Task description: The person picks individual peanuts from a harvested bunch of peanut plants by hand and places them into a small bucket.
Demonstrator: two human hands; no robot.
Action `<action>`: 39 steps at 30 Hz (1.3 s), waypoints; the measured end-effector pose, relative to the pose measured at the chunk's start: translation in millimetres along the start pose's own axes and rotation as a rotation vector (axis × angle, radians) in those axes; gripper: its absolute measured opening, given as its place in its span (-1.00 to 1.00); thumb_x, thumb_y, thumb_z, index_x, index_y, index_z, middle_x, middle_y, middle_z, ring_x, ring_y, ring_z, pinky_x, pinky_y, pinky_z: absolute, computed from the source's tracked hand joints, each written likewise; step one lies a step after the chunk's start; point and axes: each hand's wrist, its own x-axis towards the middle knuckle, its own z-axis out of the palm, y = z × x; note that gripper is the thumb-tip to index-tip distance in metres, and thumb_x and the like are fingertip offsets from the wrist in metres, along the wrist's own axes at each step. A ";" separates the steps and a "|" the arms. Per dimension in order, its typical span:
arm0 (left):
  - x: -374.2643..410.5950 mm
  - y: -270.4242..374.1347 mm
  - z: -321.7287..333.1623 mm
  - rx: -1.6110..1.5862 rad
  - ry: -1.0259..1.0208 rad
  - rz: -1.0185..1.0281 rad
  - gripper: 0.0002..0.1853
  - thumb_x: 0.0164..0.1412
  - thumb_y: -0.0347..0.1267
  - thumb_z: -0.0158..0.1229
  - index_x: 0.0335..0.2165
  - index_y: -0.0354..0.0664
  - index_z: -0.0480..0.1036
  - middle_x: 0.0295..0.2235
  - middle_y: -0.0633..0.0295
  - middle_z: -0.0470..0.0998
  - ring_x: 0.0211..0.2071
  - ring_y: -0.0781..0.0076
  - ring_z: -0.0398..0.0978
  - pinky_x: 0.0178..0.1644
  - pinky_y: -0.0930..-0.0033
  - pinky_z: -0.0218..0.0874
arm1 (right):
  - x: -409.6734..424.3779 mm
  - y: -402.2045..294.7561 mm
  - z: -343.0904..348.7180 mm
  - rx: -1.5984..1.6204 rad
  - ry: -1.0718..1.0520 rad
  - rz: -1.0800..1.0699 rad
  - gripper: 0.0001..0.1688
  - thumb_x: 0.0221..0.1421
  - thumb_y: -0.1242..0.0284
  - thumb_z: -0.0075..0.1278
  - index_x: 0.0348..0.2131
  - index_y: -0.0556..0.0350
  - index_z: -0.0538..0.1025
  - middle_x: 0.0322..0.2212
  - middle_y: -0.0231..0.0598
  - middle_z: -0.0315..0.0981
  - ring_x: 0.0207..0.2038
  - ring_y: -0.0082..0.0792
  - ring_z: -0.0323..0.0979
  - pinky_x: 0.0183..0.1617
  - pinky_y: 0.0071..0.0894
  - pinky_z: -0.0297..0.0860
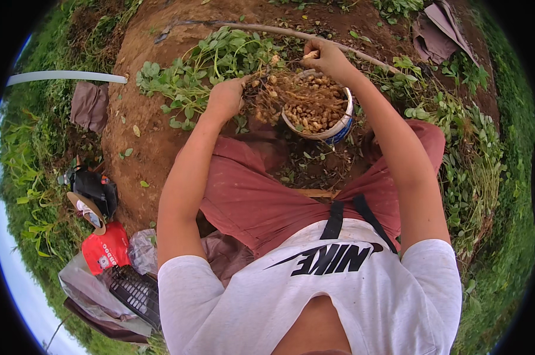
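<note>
My left hand (225,98) grips a bunch of uprooted peanut plants (232,53) near the base of the stems. Green leaves spread away from me, while the tangled roots (267,95) with peanut pods reach over the left rim of a bucket. Much of the bucket's inside is filled with loose pods (311,116); roots cover part of them. The white and blue bucket (338,132) stands on the ground between my feet. Above its far rim, my right hand (328,60) pinches a pale peanut pod (312,55) between thumb and fingers.
A bent pole (289,32) lies beyond the bucket. Heaped plants (471,164) border my right side. To my left are a straw hat (84,212), a black bag (92,188), a red bag (105,248) and a black plastic crate (136,290). A whitish pipe (67,77) juts in at left.
</note>
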 end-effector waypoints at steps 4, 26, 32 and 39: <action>0.3 4.5 -5.9 -0.001 -0.003 -0.005 -0.42 -0.12 -0.56 0.03 -0.01 -0.09 0.36 -0.38 0.01 0.52 -0.33 -0.04 0.47 -0.27 0.07 0.31 | -9.0 3.6 2.7 -0.549 -0.049 -0.114 -0.70 0.02 0.29 -0.02 -0.36 0.17 0.52 -0.42 -0.10 0.52 -0.32 -0.06 0.47 -0.18 -0.13 0.36; 1.2 -17.0 -3.9 0.005 0.087 -0.044 -0.52 -0.11 -0.53 0.01 -0.10 -0.10 0.41 -0.38 -0.01 0.51 -0.31 -0.07 0.45 -0.24 0.02 0.29 | -17.1 -9.8 23.4 -0.582 -0.112 -0.139 -0.63 0.06 0.47 -0.20 -0.21 -0.15 0.59 -0.24 -0.11 0.50 -0.12 -0.01 0.37 0.01 -0.14 0.31; 0.4 -9.3 -10.7 -0.003 0.103 -0.064 -0.52 -0.08 -0.54 -0.01 -0.09 -0.10 0.41 -0.35 -0.02 0.52 -0.31 -0.06 0.46 -0.25 0.03 0.30 | -19.7 -26.3 25.1 -0.706 0.229 -0.130 -0.70 0.08 0.40 -0.15 -0.22 -0.21 0.56 -0.46 -0.10 0.48 -0.31 -0.07 0.46 -0.25 -0.11 0.38; 5.9 -10.2 -8.1 0.042 0.146 -0.101 -0.60 -0.11 -0.54 0.05 -0.18 -0.20 0.42 -0.42 -0.04 0.49 -0.35 -0.09 0.46 -0.30 0.00 0.30 | -18.9 -64.4 23.6 0.816 0.410 0.026 -0.63 0.24 0.42 -0.27 0.02 0.03 0.37 -0.65 -0.39 0.26 -0.67 -0.55 0.09 -0.62 -0.51 0.10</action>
